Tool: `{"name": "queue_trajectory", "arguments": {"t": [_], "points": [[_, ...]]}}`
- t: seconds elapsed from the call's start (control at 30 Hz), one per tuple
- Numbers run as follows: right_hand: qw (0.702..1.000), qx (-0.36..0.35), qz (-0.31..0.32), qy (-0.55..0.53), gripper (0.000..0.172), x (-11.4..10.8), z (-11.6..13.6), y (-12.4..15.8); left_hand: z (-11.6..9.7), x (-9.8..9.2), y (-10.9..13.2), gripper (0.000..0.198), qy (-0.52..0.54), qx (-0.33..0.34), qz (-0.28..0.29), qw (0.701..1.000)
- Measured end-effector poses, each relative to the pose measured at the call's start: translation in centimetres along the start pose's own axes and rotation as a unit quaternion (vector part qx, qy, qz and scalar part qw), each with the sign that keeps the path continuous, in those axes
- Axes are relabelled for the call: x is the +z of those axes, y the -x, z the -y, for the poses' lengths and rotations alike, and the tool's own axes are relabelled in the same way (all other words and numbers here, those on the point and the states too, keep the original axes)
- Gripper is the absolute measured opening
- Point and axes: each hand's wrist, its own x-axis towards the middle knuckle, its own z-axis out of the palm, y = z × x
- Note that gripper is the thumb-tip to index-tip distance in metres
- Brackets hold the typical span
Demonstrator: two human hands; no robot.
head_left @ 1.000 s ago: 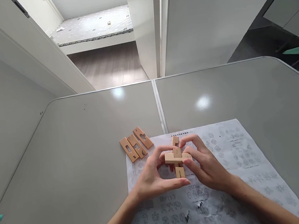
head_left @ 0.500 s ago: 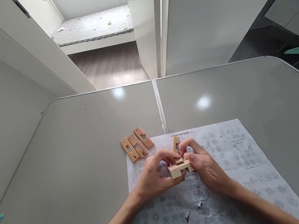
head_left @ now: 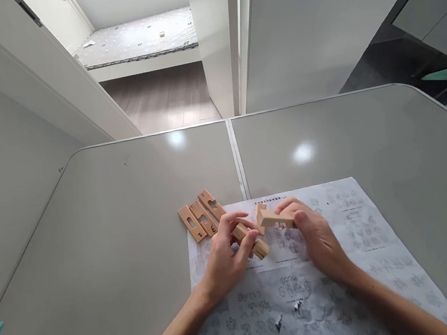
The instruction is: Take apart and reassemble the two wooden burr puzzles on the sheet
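Note:
My left hand [head_left: 228, 251] is closed, thumb and fingers pinching a wooden puzzle piece [head_left: 261, 249]. Its middle is hidden by the thumb, so I cannot tell whether it is one block or two together. In my right hand [head_left: 312, 230] a paler notched puzzle piece [head_left: 269, 218] is gripped by one end, its free end pointing left. The two held pieces are apart. Partly behind the notched piece, another wooden piece [head_left: 260, 207] shows above the paper. Three slotted pieces lie beside my left hand: one marked 2 [head_left: 192, 224], a middle one [head_left: 203, 219] and one farther right [head_left: 211, 204].
Beneath my hands a creased sheet of printed diagrams [head_left: 382, 255], torn in two small spots, lies on the grey table [head_left: 114, 253]. A seam [head_left: 238, 159] runs across the tabletop. Past the far edge, a doorway opens onto a bed [head_left: 135, 40].
My hands have moved apart, separating the pieces that were held together. The right hand has lifted the notched piece up and away; the left has turned its own piece.

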Motion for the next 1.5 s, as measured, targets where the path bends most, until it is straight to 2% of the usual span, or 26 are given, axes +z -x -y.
{"name": "queue_trajectory", "arguments": {"t": [0.1,0.23,0.4,0.53,0.83,1.07,1.3,1.5], "points": [[0.999,0.030,-0.015,-0.008,0.044,0.0,-0.3,0.1,0.3,0.2,0.1,0.026,0.046,-0.004,-0.003,0.999],[0.996,0.079,-0.029,-0.025,0.033,0.1,-0.6,0.0,0.5,0.2,0.1,0.022,0.031,0.003,-0.028,0.999],[0.990,0.124,-0.052,-0.051,0.036,-0.2,-0.6,-0.4,0.6,0.2,0.0,0.016,-0.002,0.019,-0.046,0.999],[0.986,0.158,-0.058,0.003,0.039,-0.3,-0.7,-0.6,0.7,0.2,-0.1,0.017,-0.016,0.026,-0.044,0.999],[0.987,0.124,-0.033,0.094,0.035,0.0,-0.8,-0.5,1.0,0.1,-0.2,0.021,-0.090,0.047,-0.081,0.992],[0.985,0.125,-0.029,0.115,0.032,0.0,-0.8,-0.7,1.1,0.0,-0.5,0.031,-0.083,0.066,-0.132,0.986],[0.984,0.114,-0.030,0.136,0.030,0.1,-0.9,-0.7,1.5,0.0,-0.5,0.025,-0.135,0.113,-0.124,0.977],[0.982,0.101,-0.032,0.158,0.029,0.3,-1.1,-0.6,2.0,0.2,-0.5,0.033,-0.204,0.174,-0.101,0.958]]}}
